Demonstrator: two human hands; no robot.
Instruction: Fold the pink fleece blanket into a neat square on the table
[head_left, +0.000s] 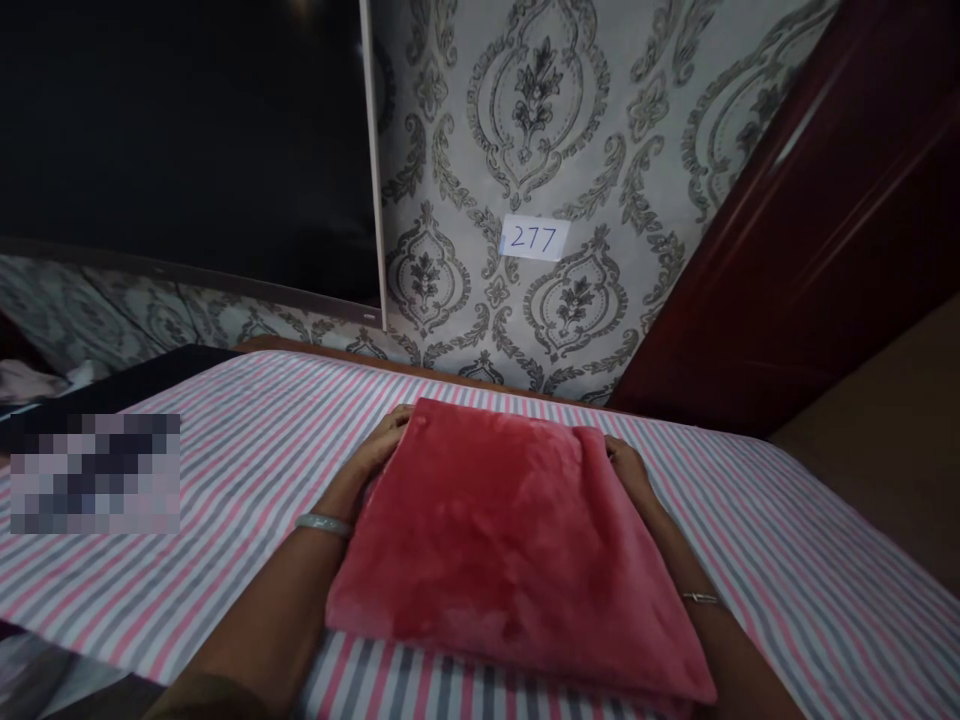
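Note:
A plush red blanket [480, 530], folded into a thick rectangle, lies in front of me. My left hand [390, 437] is at its far left edge, fingers curled against the side. At the far right corner, my right hand [628, 465] holds the opposite edge, with most of its fingers hidden behind the fabric. The blanket's top is mostly smooth, with a soft crease running down near the right side. Under it spreads a striped pink, grey and white cloth [247, 440].
A large dark television screen [187, 140] stands at the back left. Behind is patterned wallpaper [435, 220] with a white label [534, 238] reading 277. A dark red glossy panel [750, 220] slants at the right. A pixelated patch covers something at the left.

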